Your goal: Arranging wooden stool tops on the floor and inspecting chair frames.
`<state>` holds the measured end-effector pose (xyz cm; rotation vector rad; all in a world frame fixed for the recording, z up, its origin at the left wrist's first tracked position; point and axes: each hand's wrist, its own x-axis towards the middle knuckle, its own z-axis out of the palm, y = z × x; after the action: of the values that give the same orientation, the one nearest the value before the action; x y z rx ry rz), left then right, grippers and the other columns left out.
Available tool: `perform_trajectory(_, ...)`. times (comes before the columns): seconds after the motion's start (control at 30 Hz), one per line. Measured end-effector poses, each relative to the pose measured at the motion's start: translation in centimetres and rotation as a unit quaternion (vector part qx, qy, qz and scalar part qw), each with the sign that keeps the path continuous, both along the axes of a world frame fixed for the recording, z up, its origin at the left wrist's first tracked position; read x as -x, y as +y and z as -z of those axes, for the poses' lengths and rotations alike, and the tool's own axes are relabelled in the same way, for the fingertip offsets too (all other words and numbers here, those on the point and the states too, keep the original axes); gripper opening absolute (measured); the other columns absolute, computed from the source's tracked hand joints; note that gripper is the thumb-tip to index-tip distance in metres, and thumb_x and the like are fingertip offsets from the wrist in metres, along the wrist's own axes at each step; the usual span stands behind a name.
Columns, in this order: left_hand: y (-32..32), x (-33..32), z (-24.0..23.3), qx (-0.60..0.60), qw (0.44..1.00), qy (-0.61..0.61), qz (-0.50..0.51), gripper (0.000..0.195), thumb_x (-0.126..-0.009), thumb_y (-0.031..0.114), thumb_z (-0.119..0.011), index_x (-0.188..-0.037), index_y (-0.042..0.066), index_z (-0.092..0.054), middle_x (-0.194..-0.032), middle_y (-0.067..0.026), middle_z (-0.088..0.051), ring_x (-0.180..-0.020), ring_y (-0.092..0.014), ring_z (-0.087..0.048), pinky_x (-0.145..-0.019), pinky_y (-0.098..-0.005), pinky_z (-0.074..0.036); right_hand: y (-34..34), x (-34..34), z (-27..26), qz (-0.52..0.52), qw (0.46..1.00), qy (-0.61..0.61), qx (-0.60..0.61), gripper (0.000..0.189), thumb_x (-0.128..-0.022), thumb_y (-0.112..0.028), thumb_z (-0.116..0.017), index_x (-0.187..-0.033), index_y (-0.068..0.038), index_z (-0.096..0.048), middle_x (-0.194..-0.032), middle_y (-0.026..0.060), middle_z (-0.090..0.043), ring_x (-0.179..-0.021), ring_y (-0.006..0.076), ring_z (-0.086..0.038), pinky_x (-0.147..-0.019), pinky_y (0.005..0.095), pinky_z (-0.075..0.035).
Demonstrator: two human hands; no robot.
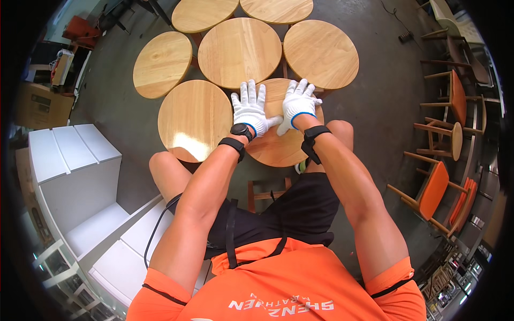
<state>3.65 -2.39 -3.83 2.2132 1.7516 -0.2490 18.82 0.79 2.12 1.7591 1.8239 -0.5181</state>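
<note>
My left hand (253, 108), in a white knit glove with a blue cuff edge, lies palm down with spread fingers on the left part of the nearest round wooden stool top (277, 148). On its right part rests my right hand (299, 105), gloved alike, fingers apart. Neither hand holds anything. Close by on the left is another round wooden top (192, 116) with a bright reflection. Just beyond my fingertips is a further round top (241, 52), flanked by one at the right (321, 54) and one at the left (162, 64).
Two more round tops (204, 14) are at the far side. White cabinets (88, 160) stand at the left, a cardboard box (44, 106) behind them. Along the right are chairs with orange seats (433, 190) and a small wooden stool (456, 141). A low wooden frame (269, 196) is between my legs.
</note>
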Motion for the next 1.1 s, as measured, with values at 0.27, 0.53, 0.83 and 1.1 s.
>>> perform_trajectory(0.27,0.0,0.0,0.2,0.000,1.000,0.003,0.003,0.127,-0.085,0.082,-0.064,-0.173,0.004,-0.016,-0.179,-0.0259,-0.006,-0.166,-0.047,-0.002,-0.129,-0.0687,-0.008,-0.1,0.0,0.0,0.001,1.000,-0.002,0.000,0.170,-0.044,-0.057,-0.106,-0.169,0.005,-0.011,-0.173,0.0359,-0.015,-0.158,0.0593,-0.019,-0.111,0.0767,-0.041)
perform_trajectory(0.53,0.0,0.0,0.4,-0.004,1.000,-0.001,0.002,0.127,-0.085,0.082,-0.065,-0.173,0.005,-0.016,-0.179,-0.0259,-0.006,-0.166,-0.047,-0.002,-0.128,-0.0691,-0.008,0.0,0.0,0.1,0.002,1.000,-0.004,-0.003,0.170,-0.043,-0.058,-0.107,-0.170,0.004,-0.011,-0.173,0.0353,-0.016,-0.158,0.0591,-0.020,-0.111,0.0770,-0.042)
perform_trajectory(0.83,-0.1,2.8,-0.5,-0.036,0.996,-0.033,0.069,0.128,-0.083,0.081,-0.067,-0.170,-0.001,-0.023,-0.177,-0.0283,-0.017,-0.166,-0.041,-0.011,-0.130,-0.0664,-0.006,0.1,0.1,0.2,0.007,1.000,-0.004,0.000,0.171,-0.043,-0.058,-0.106,-0.170,0.003,-0.010,-0.174,0.0348,-0.014,-0.158,0.0578,-0.019,-0.111,0.0772,-0.042)
perform_trajectory(1.1,-4.1,5.0,-3.4,0.040,0.998,0.033,-0.019,0.136,-0.077,0.079,-0.075,-0.169,-0.005,-0.020,-0.177,-0.0244,-0.022,-0.166,-0.039,-0.013,-0.128,-0.0710,-0.005,0.0,0.2,-0.7,0.018,1.000,0.007,0.008,0.170,-0.045,-0.052,-0.107,-0.170,0.004,-0.006,-0.176,0.0332,-0.009,-0.161,0.0536,-0.017,-0.116,0.0733,-0.038)
